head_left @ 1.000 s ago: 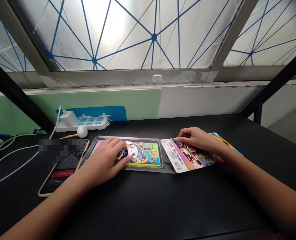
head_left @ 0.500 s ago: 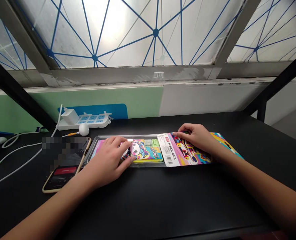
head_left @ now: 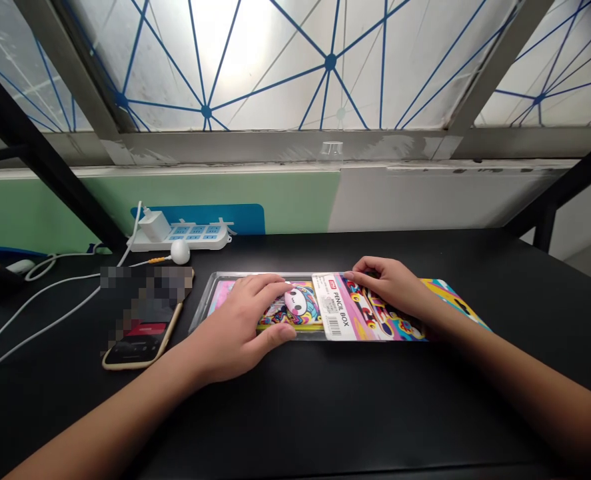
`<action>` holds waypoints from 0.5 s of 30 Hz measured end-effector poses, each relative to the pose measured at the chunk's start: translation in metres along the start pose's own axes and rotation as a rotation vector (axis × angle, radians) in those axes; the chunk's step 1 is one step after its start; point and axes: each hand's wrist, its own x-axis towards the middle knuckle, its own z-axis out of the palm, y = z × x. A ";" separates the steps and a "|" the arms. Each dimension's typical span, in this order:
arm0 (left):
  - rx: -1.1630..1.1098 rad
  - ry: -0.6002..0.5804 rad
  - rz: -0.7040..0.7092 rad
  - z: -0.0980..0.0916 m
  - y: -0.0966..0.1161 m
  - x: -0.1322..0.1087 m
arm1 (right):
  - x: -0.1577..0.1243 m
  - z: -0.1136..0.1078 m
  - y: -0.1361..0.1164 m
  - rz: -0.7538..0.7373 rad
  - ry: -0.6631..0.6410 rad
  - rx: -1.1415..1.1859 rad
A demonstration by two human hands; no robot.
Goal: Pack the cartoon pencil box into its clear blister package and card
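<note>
A colourful pencil box (head_left: pixel 302 301) with a white cartoon face lies in a clear plastic tray (head_left: pixel 202 307) on the black desk. My left hand (head_left: pixel 248 323) spans the box, with fingers at its far side and thumb along the near side. The box's right end is hidden under a printed card (head_left: pixel 365 313) marked "PENCIL BOX", which has a white barcode label (head_left: pixel 332 310). Over this card rests my right hand (head_left: pixel 388 283), its thumb and curled fingers pinching at the far edge. The palm and forearm cover part of the card's right side.
A phone (head_left: pixel 148 333) lies left of the tray, partly blurred out. Behind it stand a white power strip (head_left: pixel 200 237) with a charger (head_left: pixel 155 227) and a round white plug-like object (head_left: pixel 180 252). White cables cross the desk's left side. Black frame bars slant up at both sides.
My left hand and the pencil box have moved right, and the box's "SPORT" lettering has gone under the card. My right hand stays on the card. The whole view has shifted slightly.
</note>
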 end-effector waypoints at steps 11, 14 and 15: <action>-0.253 0.482 -0.173 0.007 -0.009 0.002 | 0.012 -0.046 0.036 0.037 -0.144 -0.025; -0.384 0.541 -0.241 0.014 -0.013 0.003 | 0.011 -0.042 0.033 0.020 -0.155 -0.054; -0.416 0.558 -0.241 0.016 -0.014 0.003 | 0.010 -0.039 0.030 0.018 -0.156 -0.065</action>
